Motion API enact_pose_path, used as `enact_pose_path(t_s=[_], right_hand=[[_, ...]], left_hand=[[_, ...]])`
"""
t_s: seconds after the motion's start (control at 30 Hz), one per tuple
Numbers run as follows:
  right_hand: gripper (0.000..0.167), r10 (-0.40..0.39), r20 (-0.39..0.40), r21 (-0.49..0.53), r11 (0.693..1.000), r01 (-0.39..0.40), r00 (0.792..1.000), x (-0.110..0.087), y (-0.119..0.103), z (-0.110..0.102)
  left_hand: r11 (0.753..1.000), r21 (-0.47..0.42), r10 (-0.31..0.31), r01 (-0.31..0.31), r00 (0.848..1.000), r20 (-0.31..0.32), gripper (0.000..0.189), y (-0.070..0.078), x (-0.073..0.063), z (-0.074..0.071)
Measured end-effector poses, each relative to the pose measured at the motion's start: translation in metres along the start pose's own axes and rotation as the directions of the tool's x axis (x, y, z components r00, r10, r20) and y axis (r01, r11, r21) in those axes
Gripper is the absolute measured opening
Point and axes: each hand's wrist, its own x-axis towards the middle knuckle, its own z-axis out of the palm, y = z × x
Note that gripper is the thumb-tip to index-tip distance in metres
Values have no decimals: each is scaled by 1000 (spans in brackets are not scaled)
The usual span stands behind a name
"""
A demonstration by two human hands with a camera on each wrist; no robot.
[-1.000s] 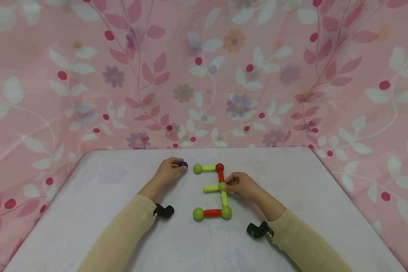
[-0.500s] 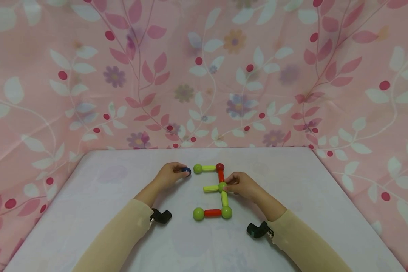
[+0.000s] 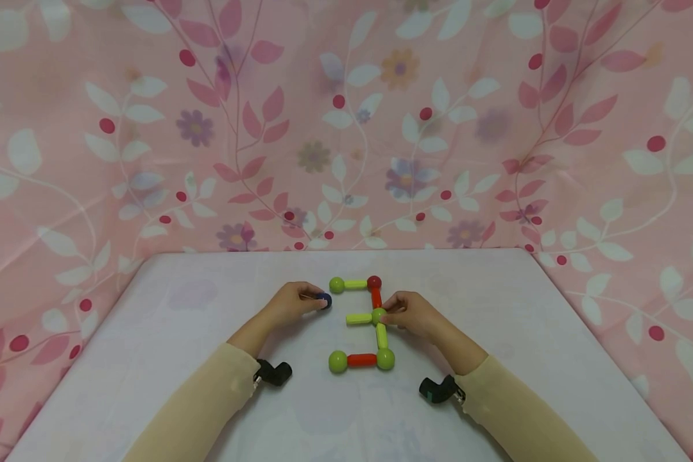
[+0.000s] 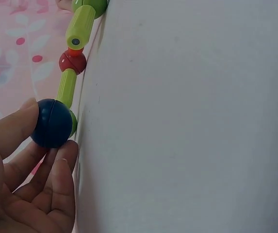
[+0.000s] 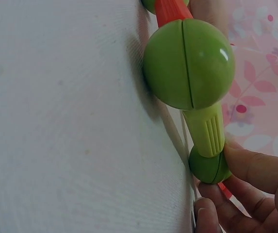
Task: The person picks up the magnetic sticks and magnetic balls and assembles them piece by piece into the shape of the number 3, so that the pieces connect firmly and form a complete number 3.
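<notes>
Between thumb and fingers, my left hand [image 3: 289, 304] pinches a dark blue ball [image 4: 54, 124], just left of a figure built from balls and rods. My right hand [image 3: 414, 312] pinches the figure's middle green ball [image 3: 378, 316] from the right. A yellow-green rod [image 3: 358, 319] sticks out left from that ball, its free end toward the blue ball but apart from it. Above, a red rod [image 3: 376, 298] leads to a red ball [image 3: 374, 282], then a yellow-green rod and a green ball [image 3: 337, 284]. Below, a yellow-green rod [image 3: 382, 337] reaches the lower right green ball [image 5: 189, 63].
A red rod [image 3: 362, 360] joins the lower right ball to a lower left green ball [image 3: 338, 361]. Everything lies on a white-covered table [image 3: 473, 276]. Pink floral cloth [image 3: 346, 128] hangs behind it. Black wrist cameras [image 3: 274, 372] sit by both sleeves.
My left hand has brought the blue ball toward the front and slightly right, closer to the free end of the middle rod. The right hand and the figure stay in place.
</notes>
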Motion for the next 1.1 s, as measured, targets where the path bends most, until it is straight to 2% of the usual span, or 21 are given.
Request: enact_pose_path(t_s=[0.2, 0.47, 0.9, 1.1], right_hand=[[21, -6, -2, -3, 1000, 6, 1000, 0, 0, 0], [21, -6, -3, -11, 1000, 6, 1000, 2, 2, 0], [21, -1, 2, -5, 1000, 1, 1000, 1, 1, 0], [20, -3, 6, -2, 1000, 3, 1000, 1, 0, 0]], left_hand=[[1000, -1, 24, -24, 997, 73, 33, 5, -6, 3], [999, -42, 24, -18, 991, 133, 34, 7, -9, 7], [996, -54, 80, -71, 979, 186, 31, 10, -14, 11], [995, -53, 87, -78, 978, 187, 30, 13, -16, 13]])
